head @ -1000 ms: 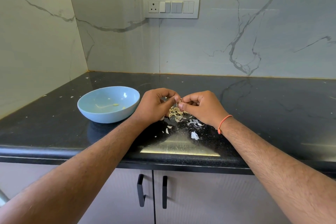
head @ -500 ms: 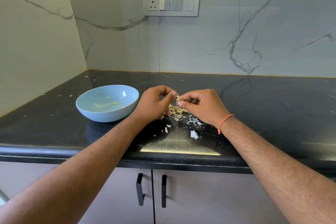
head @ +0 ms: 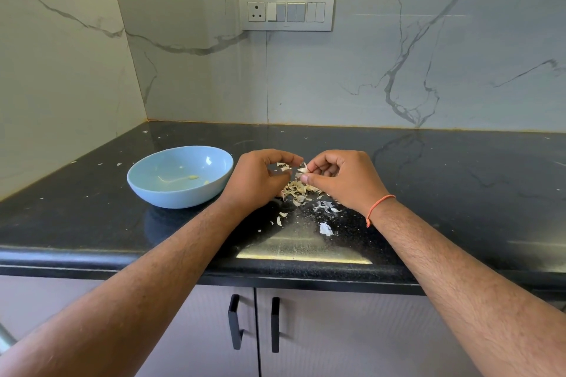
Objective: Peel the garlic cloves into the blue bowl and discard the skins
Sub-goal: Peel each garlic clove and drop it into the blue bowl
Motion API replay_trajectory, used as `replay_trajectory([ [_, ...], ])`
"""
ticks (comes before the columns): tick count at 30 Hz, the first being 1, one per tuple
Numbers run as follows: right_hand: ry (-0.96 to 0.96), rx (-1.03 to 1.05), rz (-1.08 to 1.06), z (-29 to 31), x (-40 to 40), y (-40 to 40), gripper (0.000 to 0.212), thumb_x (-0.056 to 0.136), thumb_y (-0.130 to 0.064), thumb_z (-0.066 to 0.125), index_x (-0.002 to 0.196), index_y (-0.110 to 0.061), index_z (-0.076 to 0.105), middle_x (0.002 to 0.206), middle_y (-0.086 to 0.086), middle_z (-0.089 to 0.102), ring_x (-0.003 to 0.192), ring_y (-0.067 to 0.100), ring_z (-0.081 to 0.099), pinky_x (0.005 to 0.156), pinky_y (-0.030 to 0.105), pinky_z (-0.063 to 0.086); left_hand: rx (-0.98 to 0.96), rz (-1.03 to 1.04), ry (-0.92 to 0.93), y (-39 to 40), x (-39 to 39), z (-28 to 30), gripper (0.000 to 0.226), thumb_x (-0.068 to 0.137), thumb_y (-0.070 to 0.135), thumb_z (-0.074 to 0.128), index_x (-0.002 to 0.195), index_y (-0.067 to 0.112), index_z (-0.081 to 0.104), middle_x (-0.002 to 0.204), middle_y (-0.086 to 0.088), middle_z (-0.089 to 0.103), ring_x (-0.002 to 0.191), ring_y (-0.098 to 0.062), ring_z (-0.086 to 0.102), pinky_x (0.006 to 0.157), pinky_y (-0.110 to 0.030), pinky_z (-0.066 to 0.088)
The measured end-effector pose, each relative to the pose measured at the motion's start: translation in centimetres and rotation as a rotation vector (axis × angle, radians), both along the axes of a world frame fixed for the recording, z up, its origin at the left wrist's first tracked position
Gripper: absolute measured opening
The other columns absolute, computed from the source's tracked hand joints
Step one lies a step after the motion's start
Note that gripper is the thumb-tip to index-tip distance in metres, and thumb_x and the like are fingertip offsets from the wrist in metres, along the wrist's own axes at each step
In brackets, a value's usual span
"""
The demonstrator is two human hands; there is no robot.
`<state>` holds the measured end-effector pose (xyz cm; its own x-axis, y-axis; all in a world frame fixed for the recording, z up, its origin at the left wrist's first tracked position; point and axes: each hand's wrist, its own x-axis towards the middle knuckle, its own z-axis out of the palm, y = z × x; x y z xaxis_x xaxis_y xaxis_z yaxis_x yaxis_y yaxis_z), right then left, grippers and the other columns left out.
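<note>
The blue bowl sits on the black counter to the left of my hands, with a few pale garlic bits inside. My right hand pinches a small garlic clove between thumb and forefinger above the counter. My left hand is just left of it, fingers curled, and a flake of garlic skin sits between its forefinger and thumb. A heap of peeled skins lies on the counter under both hands.
Loose skin flakes lie nearer the counter's front edge. Marble walls close the back and left sides, with a switch panel on the back wall. Cabinet doors with black handles are below.
My two hands have drawn slightly apart; the left thumb and forefinger have come off the clove toward the left with a bit of skin. The bowl has not moved.
</note>
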<state>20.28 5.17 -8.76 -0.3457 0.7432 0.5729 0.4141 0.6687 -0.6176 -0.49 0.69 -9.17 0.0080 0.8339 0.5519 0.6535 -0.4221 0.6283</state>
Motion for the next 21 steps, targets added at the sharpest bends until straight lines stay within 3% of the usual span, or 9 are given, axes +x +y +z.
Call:
replay_trajectory([
  [5, -0.006, -0.004, -0.014, -0.08, 0.08, 0.21, 0.015, 0.077, -0.025, 0.093, 0.086, -0.025, 0.081, 0.074, -0.013, 0.074, 0.063, -0.003, 0.063, 0.063, 0.01, 0.05, 0.076, -0.041, 0.047, -0.03, 0.23, -0.03, 0.011, 0.09, 0.027, 0.083, 0.102, 0.028, 0.085, 0.091, 0.019, 0.077, 0.054, 0.006, 0.059, 0.057, -0.007, 0.04],
  [9, 0.045, -0.025, 0.013, 0.19, 0.09, -0.04, 0.015, 0.079, -0.028, 0.091, 0.087, -0.032, 0.08, 0.074, -0.016, 0.075, 0.069, 0.002, 0.069, 0.068, 0.013, 0.056, 0.063, 0.003, 0.048, -0.03, 0.23, -0.04, 0.007, 0.092, 0.031, 0.083, 0.098, 0.033, 0.084, 0.079, 0.021, 0.076, 0.05, 0.002, 0.056, 0.054, -0.009, 0.039],
  [12, 0.097, -0.064, 0.056, 0.34, 0.09, -0.17, 0.014, 0.081, -0.026, 0.09, 0.092, -0.029, 0.083, 0.081, -0.014, 0.078, 0.078, 0.009, 0.074, 0.076, 0.025, 0.062, 0.058, 0.018, 0.059, -0.02, 0.26, -0.08, 0.005, 0.091, 0.034, 0.083, 0.096, 0.034, 0.083, 0.072, 0.029, 0.072, 0.05, -0.001, 0.058, 0.053, -0.012, 0.042],
  [15, 0.12, -0.107, 0.102, 0.31, 0.0, -0.09, 0.014, 0.082, -0.023, 0.089, 0.094, -0.024, 0.083, 0.084, -0.006, 0.079, 0.079, 0.014, 0.075, 0.08, 0.034, 0.064, 0.053, 0.01, 0.082, -0.09, 0.36, 0.0, 0.01, 0.092, 0.033, 0.082, 0.099, 0.027, 0.084, 0.073, 0.029, 0.07, 0.062, 0.012, 0.063, 0.06, -0.004, 0.041],
  [17, 0.145, -0.14, 0.123, 0.29, -0.03, -0.09, 0.014, 0.082, -0.02, 0.089, 0.094, -0.021, 0.083, 0.083, -0.003, 0.079, 0.076, 0.01, 0.074, 0.08, 0.032, 0.063, 0.05, 0.01, 0.095, -0.07, 0.38, 0.01, 0.011, 0.092, 0.034, 0.082, 0.099, 0.025, 0.084, 0.08, 0.025, 0.073, 0.07, 0.016, 0.064, 0.063, -0.001, 0.041],
  [21, 0.162, -0.153, 0.147, 0.32, -0.05, -0.15, 0.013, 0.082, -0.015, 0.088, 0.094, -0.015, 0.082, 0.083, -0.004, 0.079, 0.074, 0.005, 0.073, 0.074, 0.021, 0.058, 0.03, 0.02, 0.098, -0.11, 0.32, 0.03, 0.008, 0.092, 0.034, 0.082, 0.096, 0.027, 0.083, 0.081, 0.021, 0.075, 0.064, 0.014, 0.063, 0.06, -0.002, 0.04],
])
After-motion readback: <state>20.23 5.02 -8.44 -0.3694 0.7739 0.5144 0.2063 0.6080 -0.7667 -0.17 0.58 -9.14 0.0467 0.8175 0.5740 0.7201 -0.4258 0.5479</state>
